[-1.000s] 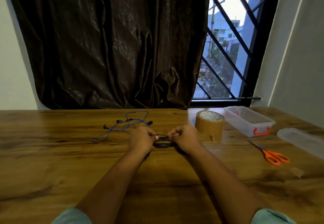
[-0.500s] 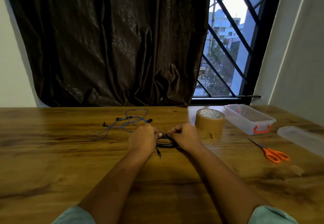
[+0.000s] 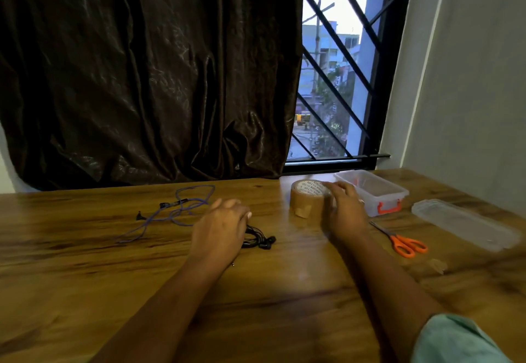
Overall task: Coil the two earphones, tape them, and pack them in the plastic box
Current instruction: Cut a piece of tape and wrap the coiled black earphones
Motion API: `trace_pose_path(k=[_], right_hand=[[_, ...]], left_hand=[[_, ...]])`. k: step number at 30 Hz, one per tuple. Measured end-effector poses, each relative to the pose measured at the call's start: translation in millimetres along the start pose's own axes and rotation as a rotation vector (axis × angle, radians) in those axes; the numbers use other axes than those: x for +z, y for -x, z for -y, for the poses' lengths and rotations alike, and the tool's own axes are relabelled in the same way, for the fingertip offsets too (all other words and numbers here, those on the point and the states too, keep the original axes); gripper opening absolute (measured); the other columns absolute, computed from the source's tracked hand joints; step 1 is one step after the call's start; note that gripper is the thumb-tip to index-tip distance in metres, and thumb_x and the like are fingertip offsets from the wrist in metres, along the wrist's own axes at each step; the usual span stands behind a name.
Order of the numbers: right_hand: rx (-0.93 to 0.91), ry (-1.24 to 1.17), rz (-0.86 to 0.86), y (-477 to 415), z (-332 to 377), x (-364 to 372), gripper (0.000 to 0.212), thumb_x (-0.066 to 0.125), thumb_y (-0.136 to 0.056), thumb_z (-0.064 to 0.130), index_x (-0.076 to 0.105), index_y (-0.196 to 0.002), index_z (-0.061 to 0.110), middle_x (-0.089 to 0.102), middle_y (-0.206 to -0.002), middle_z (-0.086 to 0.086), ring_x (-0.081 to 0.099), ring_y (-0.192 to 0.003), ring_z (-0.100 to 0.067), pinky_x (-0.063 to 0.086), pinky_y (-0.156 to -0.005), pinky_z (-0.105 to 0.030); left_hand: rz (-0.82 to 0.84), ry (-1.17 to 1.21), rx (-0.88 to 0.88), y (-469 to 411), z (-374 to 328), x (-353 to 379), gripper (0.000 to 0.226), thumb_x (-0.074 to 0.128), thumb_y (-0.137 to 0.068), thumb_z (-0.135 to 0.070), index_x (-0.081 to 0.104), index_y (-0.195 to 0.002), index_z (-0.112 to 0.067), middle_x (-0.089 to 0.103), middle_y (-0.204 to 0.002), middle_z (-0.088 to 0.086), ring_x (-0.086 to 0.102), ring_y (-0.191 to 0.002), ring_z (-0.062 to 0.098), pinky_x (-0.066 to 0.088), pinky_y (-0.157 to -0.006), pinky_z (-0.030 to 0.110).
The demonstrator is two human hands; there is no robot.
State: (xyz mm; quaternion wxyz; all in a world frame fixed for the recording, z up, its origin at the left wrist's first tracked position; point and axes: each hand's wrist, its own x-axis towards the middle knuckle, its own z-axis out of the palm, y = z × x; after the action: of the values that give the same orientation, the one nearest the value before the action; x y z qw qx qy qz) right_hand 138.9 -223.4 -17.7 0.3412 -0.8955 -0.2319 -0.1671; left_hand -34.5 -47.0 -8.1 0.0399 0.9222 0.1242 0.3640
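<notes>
On the table (image 3: 256, 305) centre, your left hand (image 3: 219, 229) lies palm-down over the left part of the black earphone coil (image 3: 257, 239). My read: it's pinning the loops so they don't spring apart before tape goes on. The back of the hand hides the fingertips, so I can't tell whether they pinch the cable or only press on it. Both earbuds stick out at the coil's right edge, and the plug tip shows just below the wrist.

Your right hand (image 3: 345, 209) is at the tape roll (image 3: 307, 199) with its fingers spread and loosely extended. They touch its right flank and top rim and aren't clamped round it, though the hand is blurred. It looks like a reach for a strip to bind the coil.

Materials:
- Tape: brown packing type, a squat cylinder on its flat face, with the loose end folded back on the near side.
- Black cable: thin, rubbery, springy.
- Purple earphone (image 3: 182, 210): a slack tangle left of the coil, uncoiled.
- Plastic box (image 3: 373, 192): clear and rigid, with an orange latch. It sits open just right of the roll and looks empty.
- Lid (image 3: 464, 223): apart from the box, further right.
- Scissors (image 3: 404, 243): orange handles, near your right forearm, handy for cutting.
- Wood-grain top: smooth and slightly glossy.
</notes>
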Motion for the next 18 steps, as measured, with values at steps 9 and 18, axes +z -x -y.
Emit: trace_pose_path(k=[9, 18], right_hand=[[-0.156, 0.012, 0.183, 4.7, 6.3, -15.1, 0.028, 0.056, -0.092, 0.018, 0.049, -0.119, 0.021, 0.050, -0.125, 0.000, 0.051, -0.104, -0.019, 0.042, -0.087, -0.033], [-0.209, -0.085, 0.222, 16.3, 9.5, -21.6, 0.016, 0.062, -0.086, 0.017, 0.059, -0.102, 0.014, 0.060, -0.105, -0.005, 0.057, -0.094, -0.021, 0.044, -0.076, -0.030]], left_hand=[[0.097, 0.020, 0.082, 9.7, -34.7, 2.9, 0.020, 0.049, -0.093, -0.033, 0.064, -0.106, -0.028, 0.063, -0.110, -0.014, 0.051, -0.101, 0.013, 0.044, -0.078, 0.030], [0.240, -0.035, -0.231, -19.1, -85.4, 36.2, 0.039, 0.043, -0.095, -0.040, 0.046, -0.132, -0.027, 0.052, -0.135, -0.006, 0.039, -0.128, 0.018, 0.028, -0.102, 0.040]])
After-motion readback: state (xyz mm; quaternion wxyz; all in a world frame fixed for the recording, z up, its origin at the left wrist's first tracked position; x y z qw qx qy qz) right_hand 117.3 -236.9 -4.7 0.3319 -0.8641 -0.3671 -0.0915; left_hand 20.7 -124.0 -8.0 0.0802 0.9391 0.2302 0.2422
